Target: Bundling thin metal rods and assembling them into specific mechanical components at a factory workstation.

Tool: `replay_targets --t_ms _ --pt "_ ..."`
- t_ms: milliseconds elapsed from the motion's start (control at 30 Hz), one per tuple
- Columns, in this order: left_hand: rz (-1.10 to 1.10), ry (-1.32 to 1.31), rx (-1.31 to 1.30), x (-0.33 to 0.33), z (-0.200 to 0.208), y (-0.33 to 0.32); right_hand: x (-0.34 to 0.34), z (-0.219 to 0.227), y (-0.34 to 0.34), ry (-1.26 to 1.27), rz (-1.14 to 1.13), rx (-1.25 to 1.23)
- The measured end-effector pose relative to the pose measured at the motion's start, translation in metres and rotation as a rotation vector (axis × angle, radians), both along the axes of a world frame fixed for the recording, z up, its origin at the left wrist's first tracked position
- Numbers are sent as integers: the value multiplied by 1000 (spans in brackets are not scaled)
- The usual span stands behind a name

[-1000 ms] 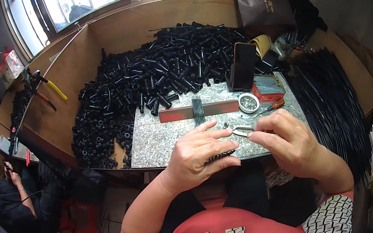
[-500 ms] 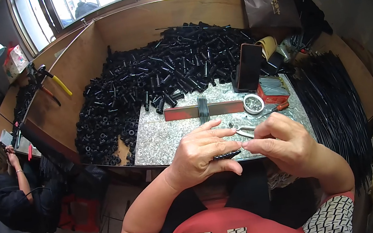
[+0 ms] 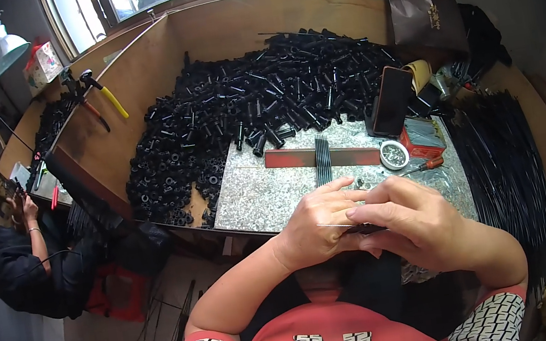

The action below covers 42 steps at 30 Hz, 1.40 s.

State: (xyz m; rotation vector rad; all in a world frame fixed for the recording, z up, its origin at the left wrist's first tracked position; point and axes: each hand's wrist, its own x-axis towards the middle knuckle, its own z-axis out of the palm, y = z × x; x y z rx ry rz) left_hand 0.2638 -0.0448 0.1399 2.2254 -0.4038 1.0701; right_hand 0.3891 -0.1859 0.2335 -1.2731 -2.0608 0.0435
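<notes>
My left hand (image 3: 318,224) and my right hand (image 3: 415,216) meet at the table's near edge, right of the middle, partly overlapping. Between them shows a dark slender piece (image 3: 368,228), mostly covered by fingers. A thin light-coloured wire or strip (image 3: 334,225) runs across the back of the left hand toward it. The right thumb and fingers close over the dark piece, while the left hand curls around it from the other side. Beyond the hands, several thin black rods (image 3: 322,156) lie side by side across a red and dark bar (image 3: 285,159).
A large heap of black tubular parts (image 3: 275,89) fills the table's back and left. Right of the bar stand a white dish (image 3: 394,154), a screwdriver (image 3: 433,163), a red box (image 3: 422,141) and a propped phone (image 3: 393,99). Long black rods (image 3: 505,164) lie far right. Another person (image 3: 18,258) sits left.
My right hand has come over the left, and the left fingers, stretched out before, are now more curled. The pliers beside the right hand no longer show clearly. The view has shifted left.
</notes>
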Motion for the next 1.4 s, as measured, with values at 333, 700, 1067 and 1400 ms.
replay_targets --t_ms 333,700,1067,1400 --pt "282 649 459 -9 -80 13 5 13 5 -91 -23 42" --pt "157 502 150 6 20 15 23 137 6 23 -111 35" --pt "1 676 -968 7 14 25 58 101 27 -318 -440 374" --pt "163 37 -1710 -12 -82 -6 -55 -182 -2 1653 -38 -858"
